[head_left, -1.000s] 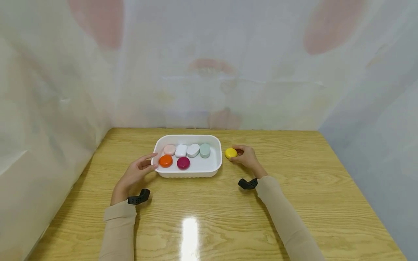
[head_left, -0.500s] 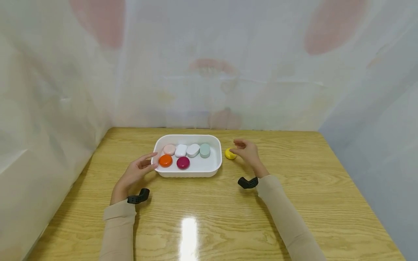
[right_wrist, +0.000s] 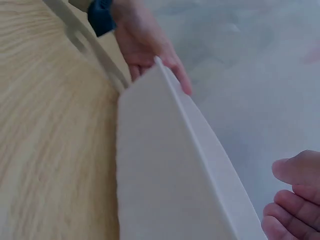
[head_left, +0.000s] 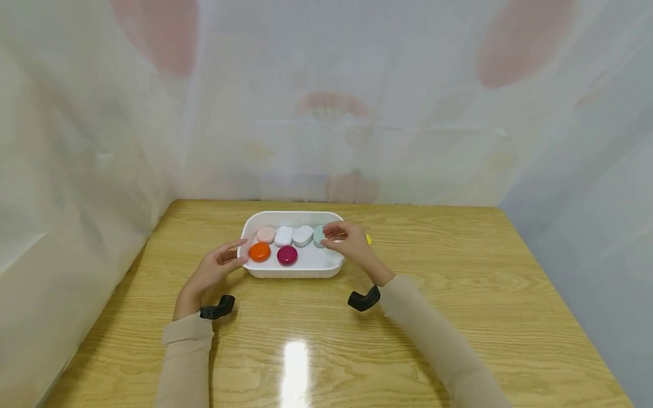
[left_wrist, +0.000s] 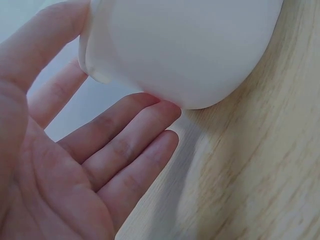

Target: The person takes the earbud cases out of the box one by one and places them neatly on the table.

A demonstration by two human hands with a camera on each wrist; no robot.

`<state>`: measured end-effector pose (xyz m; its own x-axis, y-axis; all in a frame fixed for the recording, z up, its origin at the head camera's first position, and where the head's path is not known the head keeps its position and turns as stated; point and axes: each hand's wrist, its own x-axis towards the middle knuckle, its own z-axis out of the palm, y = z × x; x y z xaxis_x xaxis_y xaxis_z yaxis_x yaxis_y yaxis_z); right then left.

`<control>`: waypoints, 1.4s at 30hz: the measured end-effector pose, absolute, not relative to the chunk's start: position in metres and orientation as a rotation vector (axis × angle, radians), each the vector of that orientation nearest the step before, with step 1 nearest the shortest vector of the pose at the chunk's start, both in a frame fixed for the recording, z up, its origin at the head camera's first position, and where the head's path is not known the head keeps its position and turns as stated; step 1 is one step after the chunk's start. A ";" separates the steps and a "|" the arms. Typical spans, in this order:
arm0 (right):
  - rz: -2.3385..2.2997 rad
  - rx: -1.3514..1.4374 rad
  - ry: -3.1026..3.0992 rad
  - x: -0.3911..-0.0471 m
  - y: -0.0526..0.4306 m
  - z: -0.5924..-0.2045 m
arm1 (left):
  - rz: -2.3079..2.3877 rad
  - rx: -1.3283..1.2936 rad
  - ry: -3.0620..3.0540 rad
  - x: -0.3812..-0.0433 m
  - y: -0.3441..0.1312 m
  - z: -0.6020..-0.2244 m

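Note:
A white rectangular tray (head_left: 316, 273) with rounded corners stands on the table. At its left end my left hand (head_left: 211, 272) holds the rim, with a thumb (left_wrist: 60, 22) at the edge and other fingers against the outer wall. My right hand (head_left: 352, 243) hovers over the tray's right end, fingers loosely bent and holding nothing; in the right wrist view its fingers (right_wrist: 295, 210) show beside the tray. Partly behind this hand are a pale green oval piece (head_left: 318, 236) in the tray and a glossy yellow round piece (head_left: 369, 239) outside it.
Inside the tray lie a pink piece (head_left: 266, 234), two white pieces (head_left: 284, 236), an orange disc (head_left: 259, 251) and a dark magenta disc (head_left: 287, 255). Wood-grain table (head_left: 459, 283) surrounds the tray. A pale patterned curtain (head_left: 326, 158) hangs behind the table and at both sides.
My right hand has let go of the yellow piece beside the tray, lifted away and moved left over the tray's right end. The left hand stays at the rim.

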<state>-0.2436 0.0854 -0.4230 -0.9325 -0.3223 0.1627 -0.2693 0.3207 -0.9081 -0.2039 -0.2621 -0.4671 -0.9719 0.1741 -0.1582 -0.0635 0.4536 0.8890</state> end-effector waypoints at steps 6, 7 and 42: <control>-1.573 -0.716 2.471 -0.242 0.058 -0.424 | 1.543 0.104 2.474 -0.205 -0.262 -0.466; -1.535 -0.738 2.471 -0.243 0.054 -0.425 | 1.541 0.111 2.476 -0.204 -0.262 -0.466; -0.928 -0.744 2.558 -0.263 -0.006 -0.449 | 1.551 0.122 2.480 -0.202 -0.262 -0.467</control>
